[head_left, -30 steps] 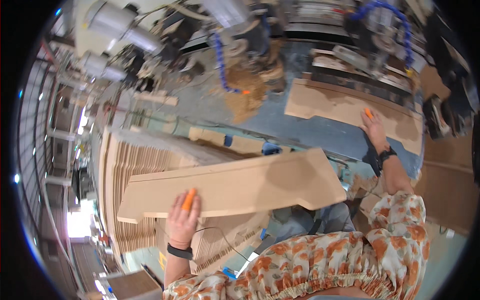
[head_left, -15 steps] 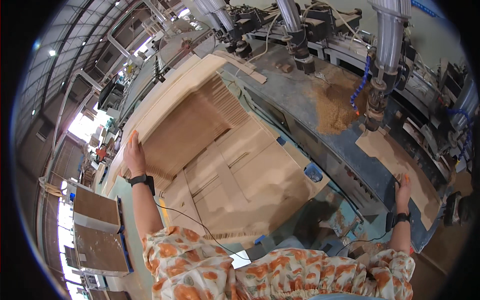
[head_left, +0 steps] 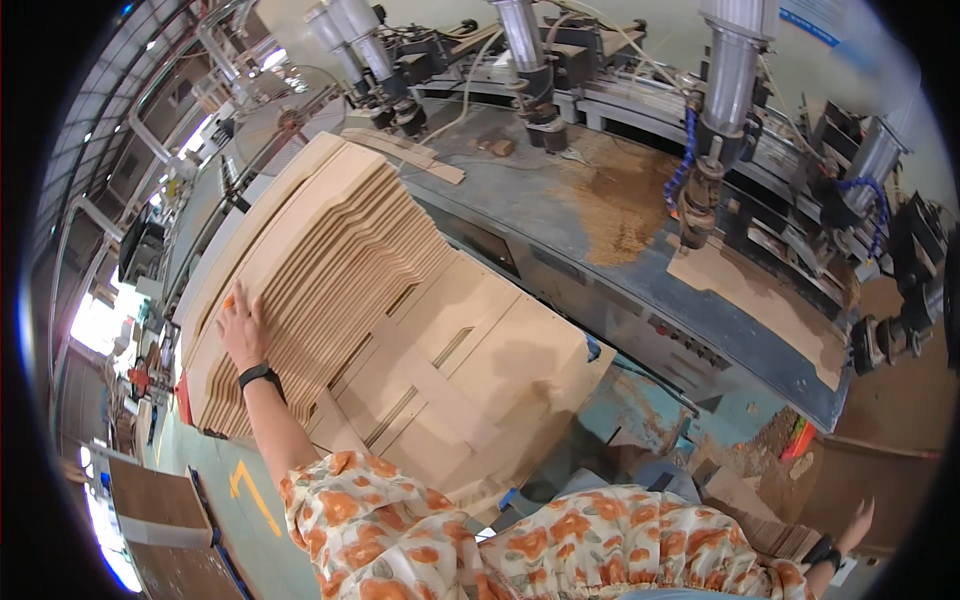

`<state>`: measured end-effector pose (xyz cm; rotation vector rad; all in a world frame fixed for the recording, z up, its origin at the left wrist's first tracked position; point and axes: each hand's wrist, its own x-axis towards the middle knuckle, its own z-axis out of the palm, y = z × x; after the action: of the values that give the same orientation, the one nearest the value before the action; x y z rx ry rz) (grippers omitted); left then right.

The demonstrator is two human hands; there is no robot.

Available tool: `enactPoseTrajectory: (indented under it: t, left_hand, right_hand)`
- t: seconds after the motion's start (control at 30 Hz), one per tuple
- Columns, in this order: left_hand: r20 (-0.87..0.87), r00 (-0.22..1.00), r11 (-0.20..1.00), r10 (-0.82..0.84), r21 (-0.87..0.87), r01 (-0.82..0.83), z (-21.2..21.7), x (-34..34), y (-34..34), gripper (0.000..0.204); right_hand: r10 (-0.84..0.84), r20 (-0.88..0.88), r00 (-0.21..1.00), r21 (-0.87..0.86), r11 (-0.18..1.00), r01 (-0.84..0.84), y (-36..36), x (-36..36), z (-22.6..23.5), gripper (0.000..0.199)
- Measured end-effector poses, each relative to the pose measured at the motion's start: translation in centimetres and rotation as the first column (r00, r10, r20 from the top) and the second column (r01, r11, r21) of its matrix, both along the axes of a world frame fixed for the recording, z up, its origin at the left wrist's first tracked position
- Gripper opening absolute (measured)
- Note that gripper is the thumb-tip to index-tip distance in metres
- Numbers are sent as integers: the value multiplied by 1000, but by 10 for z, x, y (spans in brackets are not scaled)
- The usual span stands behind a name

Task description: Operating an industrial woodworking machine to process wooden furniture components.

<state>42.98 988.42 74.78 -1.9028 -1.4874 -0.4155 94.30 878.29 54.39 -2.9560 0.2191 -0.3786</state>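
My left hand (head_left: 241, 330) lies on the tall stack of shaped plywood panels (head_left: 330, 255) at the left, fingers stretched out and a little apart. Orange shows on one of its fingertips. Low at the right, my right hand (head_left: 857, 527) is away from the machine bed, fingers straight, with nothing visible in it. Closest to it is a pile of cut boards (head_left: 775, 535), partly behind my patterned sleeve. One cut panel (head_left: 765, 305) rests on the dark machine bed (head_left: 640, 275) under the clamp cylinders. The stack stands on a flat wooden board (head_left: 500, 370).
Upright metal cylinders (head_left: 735, 75) with a blue coiled hose (head_left: 680, 165) overhang the bed. Sawdust (head_left: 625, 205) is heaped there, beside thin wood strips (head_left: 410, 155). A roller conveyor (head_left: 215, 190) runs along the far left. Offcuts and dust (head_left: 770, 450) litter the floor at right.
My right hand has left the panel on the machine bed and dropped to the lower right. My left hand stays on the stack, whose layered edges now face my view more.
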Motion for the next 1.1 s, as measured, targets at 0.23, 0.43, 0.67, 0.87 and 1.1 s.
enactPoseTrajectory:
  t: [0.23,0.43,0.67,0.87,1.1]
  left_hand:
    - [158,916,898,-369,314,308,-26,104,-72,61]
    - [963,265,-162,45,-255,953,-133,397,-377,44]
    - [646,86,-437,-759,-602,669,-348,673,-507,58]
    - [244,152,-90,-958,-757,648,-409,784,-526,77]
    - [264,119,-90,-957,-661,745,-416,744,-533,101]
  right_hand:
    - [-543,-195,817,350,740,575,-104,-299,-38,55]
    - [-671,-395,627,196,605,771,1,-314,-72,57]
    - [-516,-324,793,-101,852,513,131,-303,-34,88]
    - [-625,-349,698,-269,781,564,148,-370,-29,85]
    - [-602,-265,753,5,780,625,107,-290,66,37]
